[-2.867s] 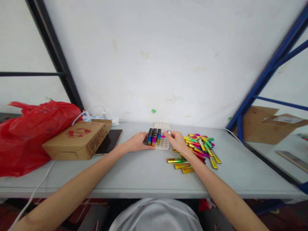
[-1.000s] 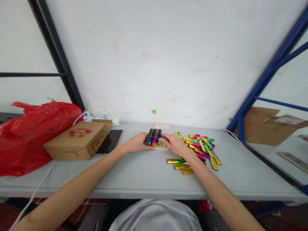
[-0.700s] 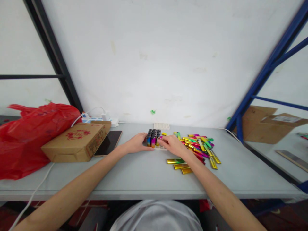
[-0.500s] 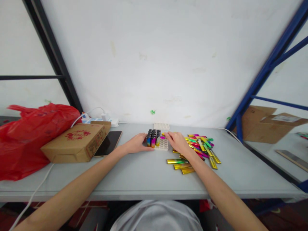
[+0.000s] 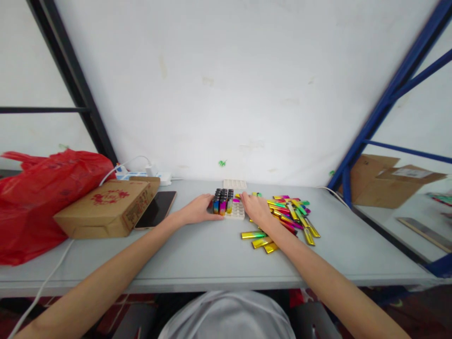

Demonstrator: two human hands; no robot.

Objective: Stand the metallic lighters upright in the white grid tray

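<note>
A white tray point(image 5: 238, 213) with rows of small pockets lies on the table. Upright lighters point(image 5: 222, 206) with black tops and shiny coloured bodies fill its left side. My left hand point(image 5: 197, 209) is curled round the tray's left end, thumb along the front. Over the right side, my right hand point(image 5: 256, 207) pinches a lighter point(image 5: 236, 200) with pink and yellow on it; the fingers partly cover it. A loose pile of metallic lighters point(image 5: 291, 214), yellow, green and pink, spreads under and beyond my right forearm.
Another white tray point(image 5: 234, 184) stands behind, near the wall. To the left are a phone point(image 5: 156, 210), a cardboard box point(image 5: 106, 207), a red plastic bag point(image 5: 52, 197) and a power strip point(image 5: 165, 178). A blue metal frame point(image 5: 348, 183) rises on the right.
The whole view has shifted slightly. My left hand stays at the tray's left end, and my right hand is still at its right side with the lighter, with little movement.
</note>
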